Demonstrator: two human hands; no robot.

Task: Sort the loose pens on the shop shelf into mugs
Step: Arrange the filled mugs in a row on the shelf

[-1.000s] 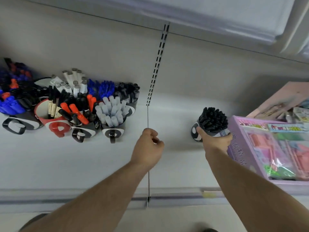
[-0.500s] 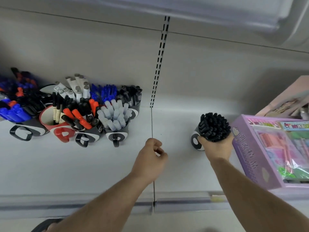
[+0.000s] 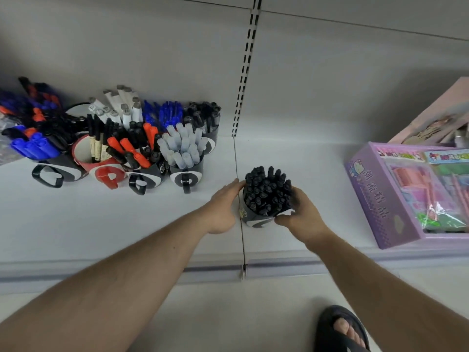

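Mug [image 3: 255,221] shifted left; right hand [image 3: 302,214] grips it, left hand [image 3: 223,207] touches side.

The mug [image 3: 256,219] of black pens is no longer beside the purple box [image 3: 368,199]; it now sits at the shelf seam [image 3: 238,161]. The right hand [image 3: 302,214] has travelled with it. The left hand [image 3: 223,207], earlier a loose fist held apart, now lays straight fingers on the mug's left side.
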